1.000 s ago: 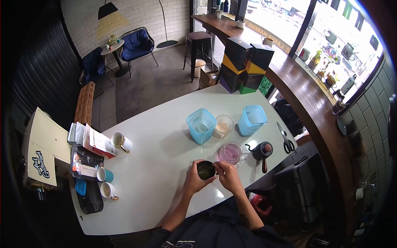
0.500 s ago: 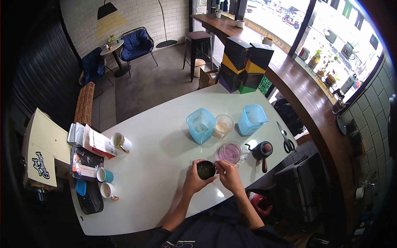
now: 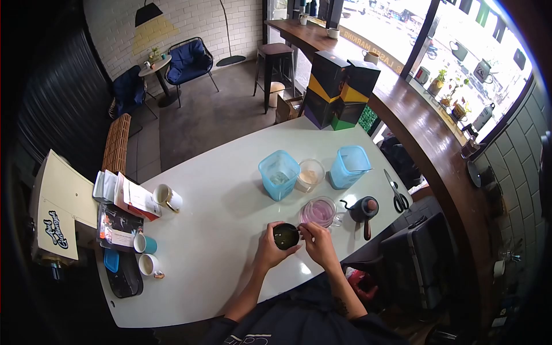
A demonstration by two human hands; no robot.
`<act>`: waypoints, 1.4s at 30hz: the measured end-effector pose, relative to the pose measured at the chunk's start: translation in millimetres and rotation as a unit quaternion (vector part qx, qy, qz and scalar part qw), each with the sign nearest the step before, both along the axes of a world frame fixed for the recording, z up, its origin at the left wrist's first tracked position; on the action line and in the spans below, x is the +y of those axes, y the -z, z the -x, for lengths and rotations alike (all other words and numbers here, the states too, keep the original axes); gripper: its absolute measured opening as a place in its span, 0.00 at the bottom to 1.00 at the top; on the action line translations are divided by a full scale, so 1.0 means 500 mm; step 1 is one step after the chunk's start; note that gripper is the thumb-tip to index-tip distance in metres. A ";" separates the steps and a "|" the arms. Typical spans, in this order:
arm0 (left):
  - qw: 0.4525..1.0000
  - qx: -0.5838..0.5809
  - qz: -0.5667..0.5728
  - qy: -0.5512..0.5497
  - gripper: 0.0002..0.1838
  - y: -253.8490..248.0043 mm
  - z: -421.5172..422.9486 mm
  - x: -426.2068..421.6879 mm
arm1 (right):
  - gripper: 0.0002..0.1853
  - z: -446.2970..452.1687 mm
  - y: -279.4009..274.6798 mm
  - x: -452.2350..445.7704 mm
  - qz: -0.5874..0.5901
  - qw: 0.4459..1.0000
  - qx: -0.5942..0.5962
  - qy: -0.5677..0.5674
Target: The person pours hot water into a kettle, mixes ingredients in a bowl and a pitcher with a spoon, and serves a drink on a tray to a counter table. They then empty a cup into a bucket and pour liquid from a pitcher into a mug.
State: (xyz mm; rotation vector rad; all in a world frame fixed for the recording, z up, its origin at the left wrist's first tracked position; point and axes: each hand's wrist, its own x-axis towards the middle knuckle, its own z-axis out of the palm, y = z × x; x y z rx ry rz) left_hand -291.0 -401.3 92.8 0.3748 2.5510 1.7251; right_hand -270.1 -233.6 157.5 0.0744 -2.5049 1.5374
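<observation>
My left hand (image 3: 268, 248) is wrapped around a dark round cup (image 3: 286, 236) with dark green liquid inside. At the cup's right rim, my right hand (image 3: 317, 242) is closed in a pinch. A thin thing seems to sit between its fingertips, too small to name. Just beyond my right hand stands a clear glass cup (image 3: 318, 212) with pink contents. To its right is a dark gooseneck kettle (image 3: 363, 209) with a wooden handle.
Two blue plastic containers (image 3: 279, 174) (image 3: 350, 167) flank a clear cup of pale powder (image 3: 310, 175). Black scissors (image 3: 398, 198) lie near the right edge. Several mugs (image 3: 167, 198) and papers (image 3: 135, 198) are at left. Stacked black boxes (image 3: 336, 92) stand at the far end.
Both hands stay in nearly the same place around the cup. Light spots on the green liquid have shifted slightly.
</observation>
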 end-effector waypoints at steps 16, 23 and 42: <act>1.000 -0.004 0.007 -0.003 0.46 -0.006 -0.001 -0.001 | 0.06 -0.001 0.007 -0.003 -0.008 1.000 0.003 0.002; 1.000 -0.014 0.003 -0.002 0.46 -0.004 -0.001 -0.001 | 0.06 -0.004 -0.001 -0.003 -0.033 0.999 0.009 -0.023; 1.000 0.004 -0.009 0.005 0.46 -0.004 0.000 -0.004 | 0.06 -0.004 -0.006 -0.003 -0.046 0.998 -0.003 -0.050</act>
